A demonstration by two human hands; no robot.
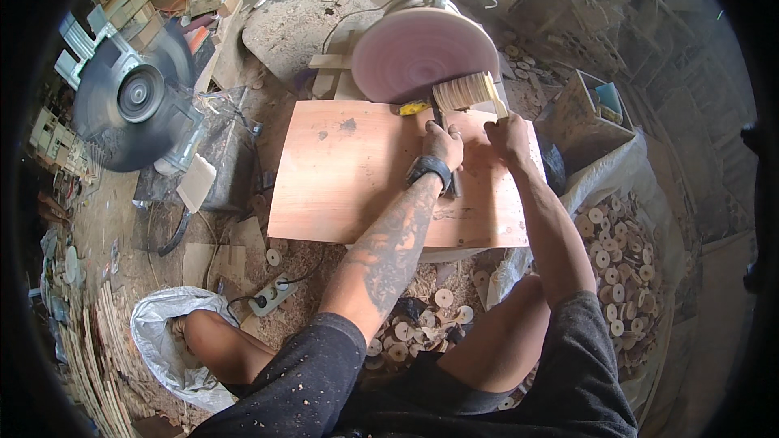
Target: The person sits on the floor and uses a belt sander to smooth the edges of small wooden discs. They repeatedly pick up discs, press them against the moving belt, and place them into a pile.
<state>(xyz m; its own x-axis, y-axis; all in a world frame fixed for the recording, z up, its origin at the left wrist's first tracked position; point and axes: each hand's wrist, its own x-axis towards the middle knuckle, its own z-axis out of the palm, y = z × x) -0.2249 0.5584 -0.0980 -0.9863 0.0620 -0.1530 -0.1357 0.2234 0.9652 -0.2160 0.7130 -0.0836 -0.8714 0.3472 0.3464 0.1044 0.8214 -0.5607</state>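
A row of thin wooden discs [461,93], packed side by side, lies against the lower right of a large round pinkish sanding disc [422,57]. My right hand [509,138] is closed round a pale end piece at the right of this row. My left hand [442,144], with a dark band at the wrist, grips a dark bar [454,186] that runs up to the row's left end. Both hands are above a wooden board [349,170] in front of the sanding disc. A small yellow and black thing [414,107] sits at the board's far edge.
A blurred fan [139,93] stands at the left. Loose wooden discs with centre holes [621,268] fill a pale sack at the right, and more lie below the board. A power strip [273,297] with cables is on the floor beside a white sack [182,373].
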